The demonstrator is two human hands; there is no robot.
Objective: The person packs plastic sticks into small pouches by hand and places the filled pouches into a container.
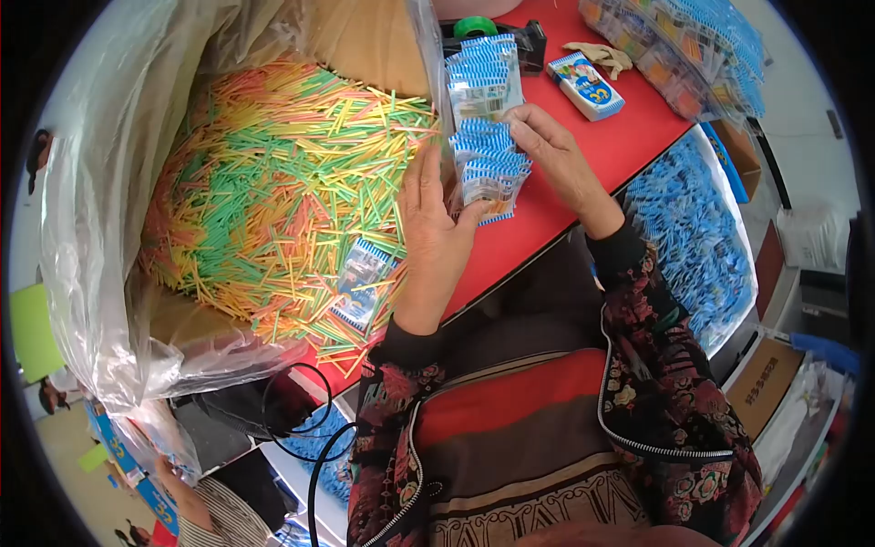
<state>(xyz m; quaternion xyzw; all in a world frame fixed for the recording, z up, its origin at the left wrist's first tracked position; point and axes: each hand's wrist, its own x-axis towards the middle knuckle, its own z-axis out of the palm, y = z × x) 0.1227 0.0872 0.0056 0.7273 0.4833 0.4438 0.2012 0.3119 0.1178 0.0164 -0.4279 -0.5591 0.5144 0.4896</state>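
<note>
Red surface (638, 137); room with packet-filled bin (752, 273); packet row (490, 159), long axis pointing away from wearer; left grip (431, 210) open, touching; right grip (554, 157) touching, closure unclear.

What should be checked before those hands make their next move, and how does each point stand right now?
1. Left hand at the row of packets: ok, its thumb touches the near end.
2. Right hand at the row: ok, its fingertips are at the packets' edges.
3. Packets evenly lined up: not ok, they overlap unevenly.
4. No packet lying among the coloured sticks: not ok, a single packet lies on them.
5. Packet count: cannot tell, the overlap hides some.
6. Tape dispenser away from both hands: ok, it stands beyond them.
</note>
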